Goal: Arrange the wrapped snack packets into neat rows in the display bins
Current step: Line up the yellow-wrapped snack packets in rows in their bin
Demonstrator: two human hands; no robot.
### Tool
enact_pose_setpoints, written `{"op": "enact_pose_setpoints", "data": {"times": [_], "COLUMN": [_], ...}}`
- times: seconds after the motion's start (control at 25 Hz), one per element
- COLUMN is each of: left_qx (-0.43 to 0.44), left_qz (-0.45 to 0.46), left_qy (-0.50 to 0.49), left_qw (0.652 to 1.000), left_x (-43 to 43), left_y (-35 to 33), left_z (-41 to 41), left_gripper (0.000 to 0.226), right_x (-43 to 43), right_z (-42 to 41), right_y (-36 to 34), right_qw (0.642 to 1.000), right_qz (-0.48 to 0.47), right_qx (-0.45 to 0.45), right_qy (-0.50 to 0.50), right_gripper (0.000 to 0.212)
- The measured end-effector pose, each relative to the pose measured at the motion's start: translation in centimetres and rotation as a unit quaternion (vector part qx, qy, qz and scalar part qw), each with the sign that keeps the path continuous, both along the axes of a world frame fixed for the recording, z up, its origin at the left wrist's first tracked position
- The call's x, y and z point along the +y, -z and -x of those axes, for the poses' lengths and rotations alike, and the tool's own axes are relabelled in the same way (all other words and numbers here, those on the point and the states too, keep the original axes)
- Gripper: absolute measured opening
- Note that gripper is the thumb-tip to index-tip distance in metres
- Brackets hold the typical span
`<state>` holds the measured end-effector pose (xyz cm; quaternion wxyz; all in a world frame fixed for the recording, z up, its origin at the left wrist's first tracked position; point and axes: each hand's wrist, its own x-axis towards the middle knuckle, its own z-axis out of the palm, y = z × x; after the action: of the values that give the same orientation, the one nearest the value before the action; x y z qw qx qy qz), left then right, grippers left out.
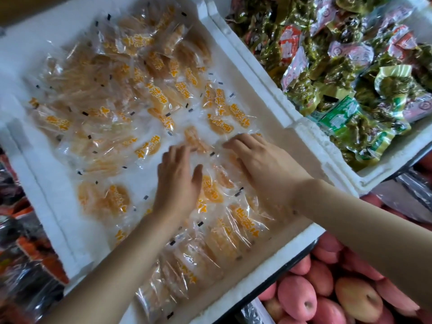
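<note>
Clear packets (148,148) of yellow-orange snack with orange print lie in a white foam bin (53,206). They heap loosely toward its far left corner. A few lie scattered flat mid-floor, and an overlapping row runs along its near edge.

Inside the foam bin (254,73), bare floor shows along the right wall and in a patch beside the left hand (177,181). Heaped packets (140,66) fill the far half. A packed row (210,249) lines the near edge. The right hand (264,164) and the left hand lie flat over the middle.
</note>
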<state>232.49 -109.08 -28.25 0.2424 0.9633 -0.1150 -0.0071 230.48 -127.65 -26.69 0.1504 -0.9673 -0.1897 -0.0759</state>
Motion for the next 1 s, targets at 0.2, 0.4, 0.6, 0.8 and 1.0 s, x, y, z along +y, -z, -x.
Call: {"op": "enact_pose_setpoints", "data": {"times": [0.2,0.4,0.6,0.8,1.0], "left_qx": [0.035,0.009,-0.038,0.036,0.180], "left_qz": [-0.135,-0.023,0.165,0.161,0.014], "left_qy": [-0.064,-0.064,-0.072,0.038,0.158], "left_qw": [0.988,0.998,0.983,0.986,0.971], "left_x": [4.0,4.3,2.7,0.0,-3.5], "left_y": [-0.1,-0.7,-3.0,-3.5,-3.1], "left_z": [-3.5,-4.7,-3.5,1.8,7.6], "left_gripper": [0.056,0.056,0.047,0.061,0.065], "right_x": [6.7,9.0,7.0,1.3,-2.4], "right_z": [-5.9,-8.3,-6.6,0.2,5.3], "right_y": [1.7,1.5,-2.0,-3.6,-0.1], "right_qw": [0.988,0.984,0.983,0.974,0.978], "right_qz": [0.034,0.015,-0.101,-0.114,0.008], "right_qx": [0.142,0.138,0.105,0.180,0.205], "right_qy": [0.053,0.116,0.113,0.075,0.023], "right_gripper": [0.051,0.047,0.054,0.058,0.066]}}
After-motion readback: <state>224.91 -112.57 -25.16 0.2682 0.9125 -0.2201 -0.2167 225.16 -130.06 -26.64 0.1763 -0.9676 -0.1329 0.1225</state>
